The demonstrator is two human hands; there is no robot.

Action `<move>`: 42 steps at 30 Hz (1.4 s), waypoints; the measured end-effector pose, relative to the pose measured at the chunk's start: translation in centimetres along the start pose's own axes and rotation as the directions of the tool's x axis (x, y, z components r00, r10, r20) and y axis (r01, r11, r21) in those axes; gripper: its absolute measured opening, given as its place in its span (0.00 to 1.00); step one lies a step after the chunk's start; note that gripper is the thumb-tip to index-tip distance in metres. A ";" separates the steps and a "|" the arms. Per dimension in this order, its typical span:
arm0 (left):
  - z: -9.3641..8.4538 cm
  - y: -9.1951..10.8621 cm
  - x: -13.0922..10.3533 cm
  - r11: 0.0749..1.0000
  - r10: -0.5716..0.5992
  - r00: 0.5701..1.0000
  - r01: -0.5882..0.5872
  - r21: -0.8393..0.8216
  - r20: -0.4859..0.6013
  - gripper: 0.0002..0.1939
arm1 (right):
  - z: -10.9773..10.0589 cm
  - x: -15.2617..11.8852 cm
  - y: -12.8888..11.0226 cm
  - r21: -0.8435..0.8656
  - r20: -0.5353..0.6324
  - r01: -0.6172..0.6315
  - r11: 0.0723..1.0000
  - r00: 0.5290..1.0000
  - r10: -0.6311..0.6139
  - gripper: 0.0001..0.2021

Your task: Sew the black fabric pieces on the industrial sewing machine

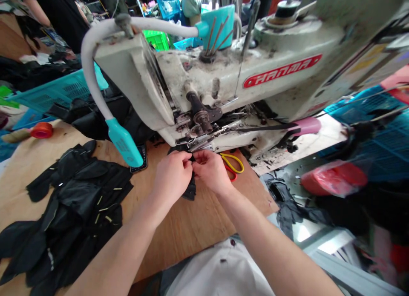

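My left hand [174, 172] and my right hand [211, 170] meet just in front of the sewing machine's [204, 91] needle area. Both are closed, fingertips pinching a piece of black fabric [189, 189], which hangs toward me below the left fingers. Its far end runs under the machine's presser area, partly hidden by my hands. Beside my right hand lie scissors with yellow and red handles [235, 163], their blades out of sight. Left of my left hand, a phone [142, 159] rests on the wooden table [179, 236] beneath a turquoise lamp head [125, 143].
A heap of black fabric pieces [76, 189] with small zips covers the table's left side. Behind it are a turquoise basket [60, 89] and an orange tape roll [41, 130]. At right, a red plastic-wrapped bundle [334, 176] lies below table height. A person [57, 15] stands at upper left.
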State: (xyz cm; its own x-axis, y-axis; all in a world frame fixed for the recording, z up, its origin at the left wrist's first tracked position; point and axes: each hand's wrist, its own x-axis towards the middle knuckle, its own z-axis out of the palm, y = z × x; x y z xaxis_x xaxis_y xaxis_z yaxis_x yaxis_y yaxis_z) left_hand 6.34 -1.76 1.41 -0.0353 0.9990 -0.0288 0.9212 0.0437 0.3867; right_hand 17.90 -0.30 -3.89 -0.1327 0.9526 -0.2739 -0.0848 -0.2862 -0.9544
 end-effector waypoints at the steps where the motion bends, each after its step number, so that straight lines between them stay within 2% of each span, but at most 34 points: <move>1: 0.2 0.0 0.0 0.999 0.000 1.000 0.000 -0.039 -0.005 0.15 | -0.1 0.2 -0.3 0.051 0.033 -0.035 0.998 0.999 0.033 0.07; 4: 0.6 -0.5 -0.7 0.989 0.063 0.997 -0.069 -0.133 -0.049 0.15 | -0.3 0.6 -1.0 0.123 0.080 -0.109 0.986 0.992 0.100 0.06; 6: 0.7 -1.2 -1.7 0.975 0.149 0.978 -0.171 -0.145 -0.148 0.16 | -0.3 0.7 -1.1 0.125 0.078 -0.119 0.985 0.991 0.110 0.06; 8: 0.6 -2.3 -2.7 0.968 0.221 0.914 -0.249 -0.040 -0.339 0.15 | -0.4 0.6 -0.9 0.110 0.065 -0.119 0.987 0.992 0.112 0.04; 10: 0.6 -3.7 -3.6 0.972 0.235 0.825 -0.213 0.103 -0.514 0.17 | -0.4 0.4 -0.5 0.076 0.047 -0.129 0.989 0.991 0.126 0.02; 11: 0.6 -4.5 -3.8 0.976 0.217 0.803 -0.173 0.132 -0.555 0.18 | -0.4 0.2 -0.3 0.052 0.039 -0.132 0.990 0.991 0.130 0.02; 12: 0.7 -5.2 -4.0 0.984 0.180 0.806 -0.141 0.113 -0.564 0.20 | -0.4 0.1 -0.2 0.025 0.032 -0.127 0.992 0.991 0.127 0.03; 16: 1.0 -6.9 -3.7 0.975 -0.010 0.910 -0.084 -0.208 -0.414 0.21 | -0.1 -0.5 0.6 -0.102 -0.035 -0.027 0.994 0.999 0.023 0.07; 19: 1.1 -6.9 -3.3 0.920 -0.104 0.942 -0.031 -0.391 -0.319 0.21 | 0.4 -1.0 1.2 -0.174 -0.100 0.058 0.983 0.992 -0.076 0.12; 22: 1.1 -7.0 -3.1 0.859 -0.151 0.949 -0.012 -0.512 -0.276 0.22 | 0.9 -1.5 1.8 -0.153 -0.129 0.110 0.982 0.983 -0.130 0.14; 27: 1.4 -7.7 -2.9 0.766 -0.181 0.954 -0.017 -0.642 -0.241 0.22 | 1.1 -1.7 2.4 -0.062 -0.118 0.065 0.996 0.990 -0.072 0.14; 32: 1.3 -7.7 -2.7 0.665 -0.215 0.955 -0.009 -0.747 -0.203 0.22 | 1.5 -1.9 2.3 -0.074 -0.151 0.059 0.995 0.986 -0.070 0.13; 42: 2.0 -8.4 -2.5 0.687 -0.132 0.957 -0.098 -0.720 -0.257 0.20 | 2.4 -1.9 3.0 -0.140 -0.226 0.063 0.988 0.970 -0.093 0.12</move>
State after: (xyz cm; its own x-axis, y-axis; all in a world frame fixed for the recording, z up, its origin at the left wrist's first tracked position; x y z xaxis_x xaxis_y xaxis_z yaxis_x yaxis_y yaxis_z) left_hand -0.49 -4.68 -3.58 -0.2552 0.9538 0.1583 0.3579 -0.0589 0.9319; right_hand 15.53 -3.25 -5.97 0.1026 0.9738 -0.2032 0.0458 -0.2087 -0.9769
